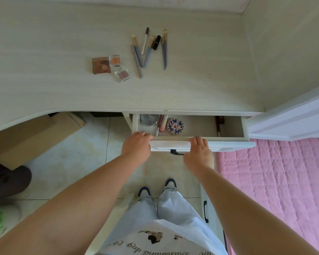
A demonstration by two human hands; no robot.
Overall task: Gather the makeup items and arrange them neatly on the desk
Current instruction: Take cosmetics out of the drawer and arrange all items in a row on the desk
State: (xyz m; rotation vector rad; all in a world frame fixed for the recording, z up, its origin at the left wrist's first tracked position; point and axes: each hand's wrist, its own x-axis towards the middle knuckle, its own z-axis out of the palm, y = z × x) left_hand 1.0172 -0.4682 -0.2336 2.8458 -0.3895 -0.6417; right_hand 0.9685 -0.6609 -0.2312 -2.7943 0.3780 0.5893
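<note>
Both hands are on the drawer (191, 142) here. The left hand (136, 146) curls its fingers over the front edge near the drawer's left corner, gripping it. The right hand (199, 151) sits further right on the same front panel, fingers hooked over the top edge and thumb down the face beside the dark handle (176, 152).

The drawer stands pulled out from under the desk (44, 61). Inside it, at the left end, lies a round silver-rimmed tin (148, 119); just right of that, a slim pink tube (163, 123) and a thinner stick touching it. Next along comes a round patterned compact (175, 126), and well over at the drawer's right end a dark brush (219, 124) lies partly hidden under the desk edge.

Up on the desk, beyond the drawer, a cluster of blue-handled brushes (145, 50) fans out with a black lipstick tube (157, 42) among them. Left of the brushes, a brown palette (100, 65) lies touching two small clear-cased blush pans (118, 68).

Right of the drawer, a pink quilted cover (274, 181).
</note>
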